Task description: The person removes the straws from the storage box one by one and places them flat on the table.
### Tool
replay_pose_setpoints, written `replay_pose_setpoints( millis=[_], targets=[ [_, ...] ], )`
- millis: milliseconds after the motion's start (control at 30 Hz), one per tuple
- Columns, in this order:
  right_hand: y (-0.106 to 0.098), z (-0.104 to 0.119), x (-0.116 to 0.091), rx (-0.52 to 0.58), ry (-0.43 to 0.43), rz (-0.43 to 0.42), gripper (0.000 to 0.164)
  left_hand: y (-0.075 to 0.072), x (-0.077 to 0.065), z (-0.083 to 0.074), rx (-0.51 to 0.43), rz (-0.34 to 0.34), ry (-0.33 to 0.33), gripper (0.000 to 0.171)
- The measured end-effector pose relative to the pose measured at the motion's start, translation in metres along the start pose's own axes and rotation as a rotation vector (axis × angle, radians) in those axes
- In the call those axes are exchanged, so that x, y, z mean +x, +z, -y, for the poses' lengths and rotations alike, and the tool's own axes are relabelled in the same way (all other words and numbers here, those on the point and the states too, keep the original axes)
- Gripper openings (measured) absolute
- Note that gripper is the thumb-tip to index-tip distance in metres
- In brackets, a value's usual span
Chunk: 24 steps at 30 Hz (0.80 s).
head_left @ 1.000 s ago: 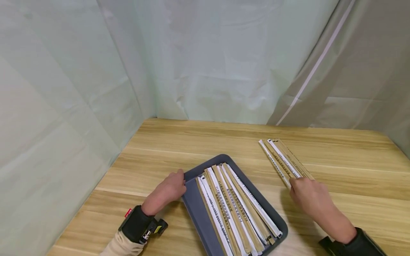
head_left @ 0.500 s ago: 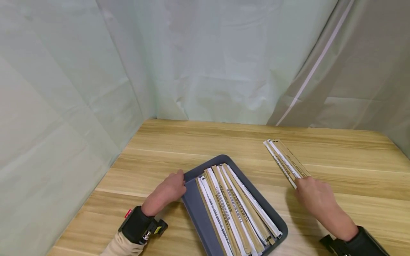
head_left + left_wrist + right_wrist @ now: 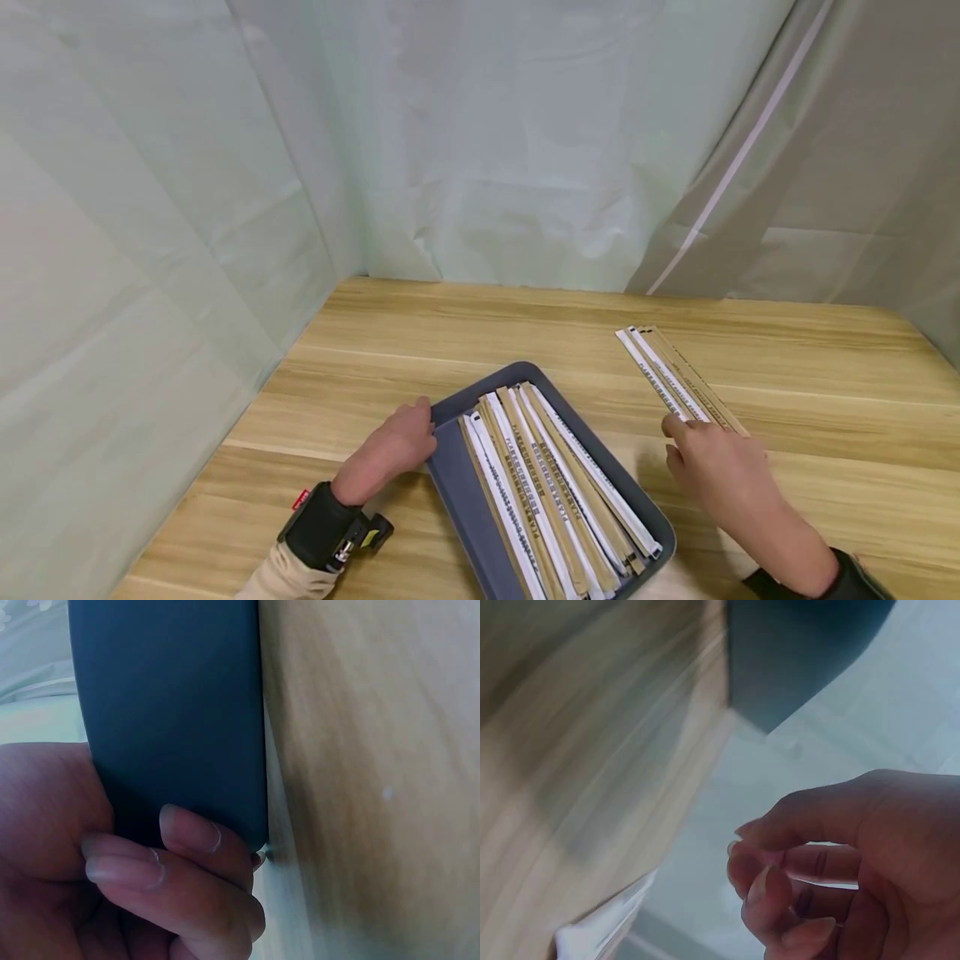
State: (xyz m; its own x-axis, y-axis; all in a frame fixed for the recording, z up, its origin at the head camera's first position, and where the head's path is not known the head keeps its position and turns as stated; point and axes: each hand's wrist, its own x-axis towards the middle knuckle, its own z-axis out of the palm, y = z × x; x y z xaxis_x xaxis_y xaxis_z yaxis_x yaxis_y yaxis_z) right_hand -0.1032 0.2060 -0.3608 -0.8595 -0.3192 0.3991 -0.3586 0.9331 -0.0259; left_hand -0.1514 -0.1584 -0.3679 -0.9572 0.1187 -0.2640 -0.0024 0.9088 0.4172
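Observation:
A dark grey tray (image 3: 457, 492) lies slanted on the table, holding several paper-wrapped straws (image 3: 536, 467) in white and brown sleeves with print. My left hand (image 3: 399, 437) grips the tray's far left corner; in the left wrist view its fingers (image 3: 199, 832) curl against the tray's outer wall (image 3: 172, 712). To the right lies a small row of wrapped straws (image 3: 667, 375), white and brown, their near ends hidden by my right hand (image 3: 723, 471). In the right wrist view that hand (image 3: 817, 870) is loosely curled with nothing in it, apart from a white straw sleeve (image 3: 604, 922).
The wood-grain table (image 3: 360, 333) stretches behind and around the tray. Pale sheeting (image 3: 525, 150) hangs along its back and left side, with a darker sheet (image 3: 825, 183) at the right.
The leftmost white straw in the right-hand row shifted right against the others. My right hand has since let go and moved slightly left. Left hand and tray stay still.

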Motion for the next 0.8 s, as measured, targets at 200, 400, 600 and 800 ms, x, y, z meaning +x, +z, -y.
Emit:
replay_pose_setpoints(
  millis=[200,400,600,800],
  targets=[
    [-0.002,0.02,-0.008,0.037,-0.086,-0.085,0.026,-0.001,0.001,0.0,-0.005,0.012,-0.01,0.023],
    [-0.001,0.037,-0.013,0.035,-0.152,-0.123,0.03,-0.001,0.0,-0.001,0.008,0.006,-0.02,0.021],
    [0.003,0.054,-0.021,0.036,-0.196,-0.071,0.028,0.0,0.0,-0.002,0.017,-0.001,-0.016,0.028],
    [0.008,0.068,-0.029,0.017,-0.198,0.006,0.035,0.0,0.0,-0.002,0.015,0.008,-0.02,0.04]
  ],
)
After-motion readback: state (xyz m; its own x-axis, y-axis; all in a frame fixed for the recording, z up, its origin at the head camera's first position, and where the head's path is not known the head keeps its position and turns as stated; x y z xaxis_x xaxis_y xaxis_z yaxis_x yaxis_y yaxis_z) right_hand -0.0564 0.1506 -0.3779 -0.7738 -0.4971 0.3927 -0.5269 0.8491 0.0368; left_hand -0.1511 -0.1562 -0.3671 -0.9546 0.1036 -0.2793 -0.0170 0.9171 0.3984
